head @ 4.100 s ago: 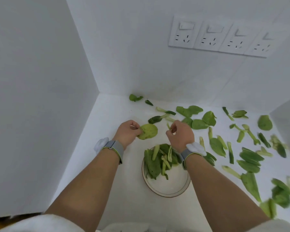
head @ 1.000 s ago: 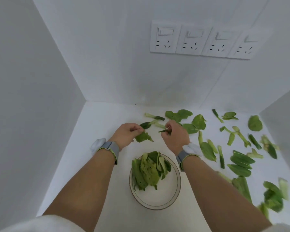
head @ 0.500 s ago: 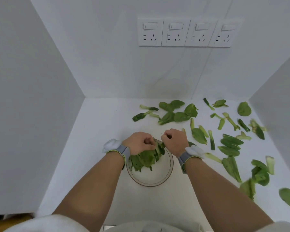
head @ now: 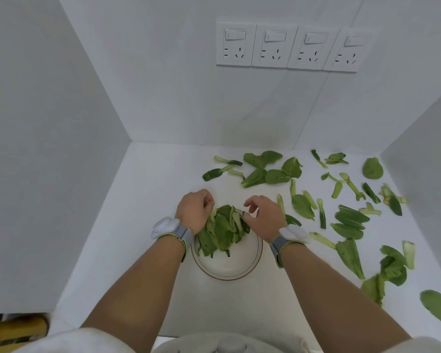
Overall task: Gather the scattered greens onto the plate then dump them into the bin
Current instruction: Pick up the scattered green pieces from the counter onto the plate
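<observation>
Both hands work at the far edge of the plate (head: 227, 272), a white round dish with a thin brown rim that sits on the white bench (head: 148, 225) directly in front of the person. The left hand (head: 194, 211) has its fingers curled down into the pile of greens (head: 222, 231), touching the leaves at the pile's left side; whether it actually pinches a leaf cannot be told, since the fingertips are hidden. The right hand (head: 264, 215) hovers at the pile's right side with fingers loosely bent and spread, and nothing visible is held in it. The pile fills the far half of the plate, while the near half shows bare white.

Many scattered leaves (head: 349, 220) and pale stem pieces lie on the bench to the right of the plate and beyond it, reaching to the right wall. A small cluster (head: 261, 169) lies near the back wall, well apart from the plate.

Each wrist carries a grey band with a white sensor, left (head: 164, 226) and right (head: 293, 233). Four white wall sockets (head: 288, 48) sit in a row on the back wall. No bin can be made out in this view.
</observation>
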